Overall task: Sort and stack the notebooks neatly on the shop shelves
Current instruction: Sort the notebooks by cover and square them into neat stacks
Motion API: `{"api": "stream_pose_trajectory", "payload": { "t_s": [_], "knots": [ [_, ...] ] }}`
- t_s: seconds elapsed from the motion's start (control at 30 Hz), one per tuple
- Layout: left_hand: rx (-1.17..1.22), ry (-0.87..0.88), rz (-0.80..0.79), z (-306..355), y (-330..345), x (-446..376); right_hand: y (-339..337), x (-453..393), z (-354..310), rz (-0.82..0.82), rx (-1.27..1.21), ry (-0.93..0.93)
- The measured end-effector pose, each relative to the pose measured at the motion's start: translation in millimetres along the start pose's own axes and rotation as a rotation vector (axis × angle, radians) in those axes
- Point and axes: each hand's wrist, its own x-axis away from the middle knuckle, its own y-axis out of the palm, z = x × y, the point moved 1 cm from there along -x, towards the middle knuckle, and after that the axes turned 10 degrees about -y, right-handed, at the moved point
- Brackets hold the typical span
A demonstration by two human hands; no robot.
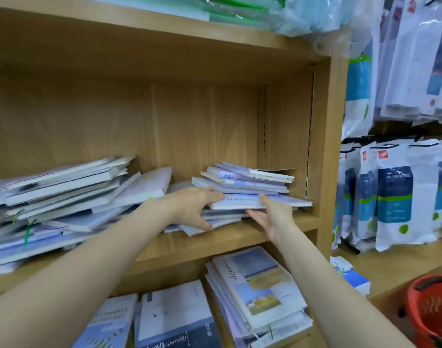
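A small pile of pale blue and lilac notebooks lies at the right end of the wooden shelf. My left hand holds the pile's left side, fingers on top and thumb down by the lower notebooks. My right hand grips a wide lilac notebook in the pile from the front, thumb on top and fingers underneath. A larger untidy heap of notebooks slumps on the shelf's left half.
The shelf below holds flat notebooks and a leaning pile with landscape covers. Plastic-wrapped goods lie on the top board. Packaged items hang at the right, above a red basket.
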Motion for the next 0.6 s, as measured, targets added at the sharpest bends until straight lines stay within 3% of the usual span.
{"api": "stream_pose_trajectory", "payload": {
  "t_s": [0.1,0.23,0.4,0.53,0.6],
  "knots": [
    [0.062,-0.006,0.03,2.2,2.4,4.2,15.3,-5.2,-3.4,0.067,0.106,-0.088],
    [0.225,-0.083,0.088,7.8,-14.4,-0.5,34.5,3.3,-43.6,0.007,0.259,-0.222],
    [0.317,-0.271,0.011,-4.3,-19.2,5.0,40.7,26.6,-105.4,0.08,0.615,-0.53],
    [0.645,-0.11,0.127,12.5,-19.2,54.7,19.0,72.6,-120.1,-0.07,0.485,-0.469],
    [0.915,-0.025,0.015,28.8,-14.1,95.6,-6.5,98.9,-114.1,-0.105,0.425,-0.436]
  ]
}}
